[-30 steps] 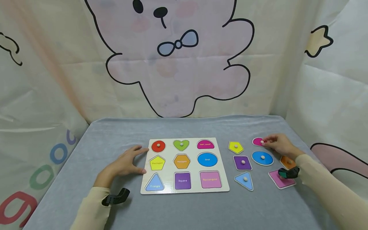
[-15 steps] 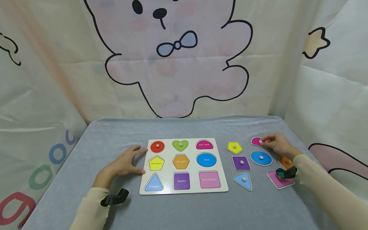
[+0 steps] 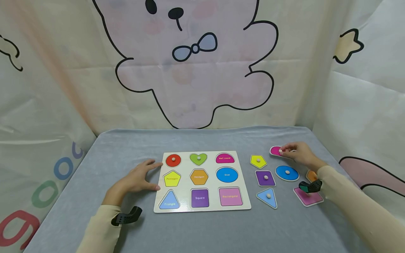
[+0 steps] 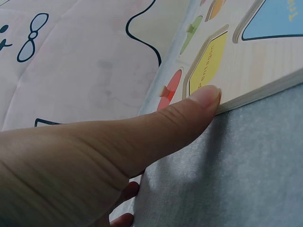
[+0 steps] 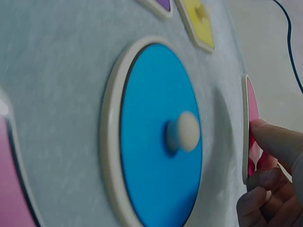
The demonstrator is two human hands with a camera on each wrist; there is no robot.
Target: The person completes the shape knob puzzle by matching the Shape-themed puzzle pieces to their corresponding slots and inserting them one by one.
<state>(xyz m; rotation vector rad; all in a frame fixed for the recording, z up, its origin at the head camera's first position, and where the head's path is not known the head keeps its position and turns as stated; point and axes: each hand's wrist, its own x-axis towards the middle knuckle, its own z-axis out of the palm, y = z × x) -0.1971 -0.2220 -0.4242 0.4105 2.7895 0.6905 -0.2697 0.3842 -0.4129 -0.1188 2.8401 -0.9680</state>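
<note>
My right hand (image 3: 299,153) pinches the knob of a magenta half-round puzzle piece (image 3: 274,151). In the right wrist view, that piece (image 5: 252,109) hangs above the cloth and casts a shadow on it; the fingers hide its knob. My left hand (image 3: 133,181) rests against the left edge of a white shape-puzzle board (image 3: 212,181). Its thumb (image 4: 175,125) touches the board's rim in the left wrist view, fingers loosely extended. On the board, a red circle (image 3: 171,162) and a green heart (image 3: 196,161) show knobs; the other printed shapes have none.
Right of the board lie loose knobbed pieces: yellow pentagon (image 3: 254,162), purple square (image 3: 261,180), blue triangle (image 3: 265,197), blue oval (image 3: 281,173), pink rectangle (image 3: 309,200) and an orange piece (image 3: 311,175) half hidden by the right wrist. Grey cloth (image 3: 202,232) covers the table.
My right hand has lifted the half-round piece and carried it slightly left and away from me. The left hand keeps its place at the board's edge.
</note>
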